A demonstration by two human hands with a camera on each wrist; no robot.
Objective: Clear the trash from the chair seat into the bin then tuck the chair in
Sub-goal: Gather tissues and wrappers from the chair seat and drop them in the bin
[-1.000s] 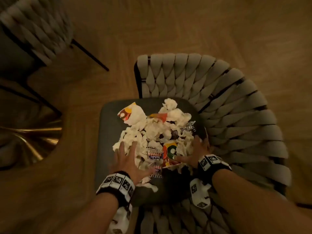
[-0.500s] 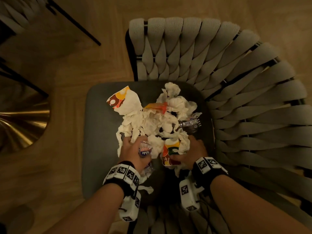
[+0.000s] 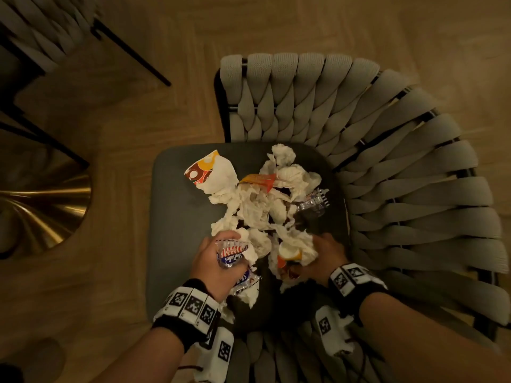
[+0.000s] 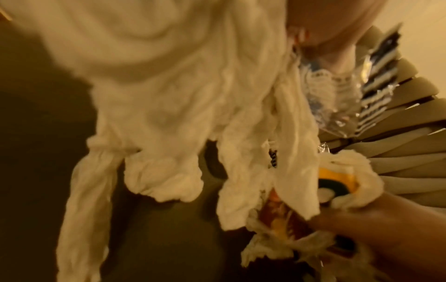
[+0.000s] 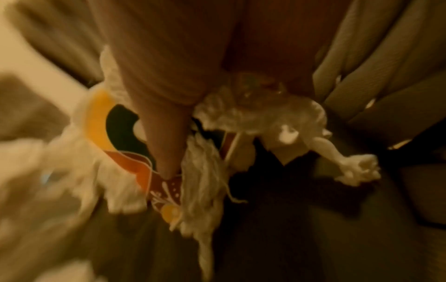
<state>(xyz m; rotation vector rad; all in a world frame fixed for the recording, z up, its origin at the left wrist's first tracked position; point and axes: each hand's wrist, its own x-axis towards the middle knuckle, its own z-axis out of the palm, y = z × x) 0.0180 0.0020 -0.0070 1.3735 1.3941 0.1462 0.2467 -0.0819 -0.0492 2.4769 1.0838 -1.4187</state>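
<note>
A heap of trash (image 3: 260,200), crumpled white tissues, printed paper cups and foil wrappers, lies on the dark seat (image 3: 171,217) of a woven grey chair. My left hand (image 3: 218,261) grips a handful of wrappers and tissue (image 4: 173,95) at the heap's near left. My right hand (image 3: 323,255) grips a crushed printed cup with tissue (image 5: 135,145) at the near right. Both handfuls still touch the heap. A second printed cup (image 3: 204,170) lies at the far left of the heap. No bin shows in any view.
The chair's woven backrest (image 3: 387,167) curves round the far and right sides of the seat. A brass table base (image 3: 41,205) stands on the wood floor at the left. Another woven chair (image 3: 41,31) with black legs sits at the top left.
Both hands, flat on the near edge of the heap a second ago, have curled and closed round handfuls of trash. The head view has drawn closer to the seat.
</note>
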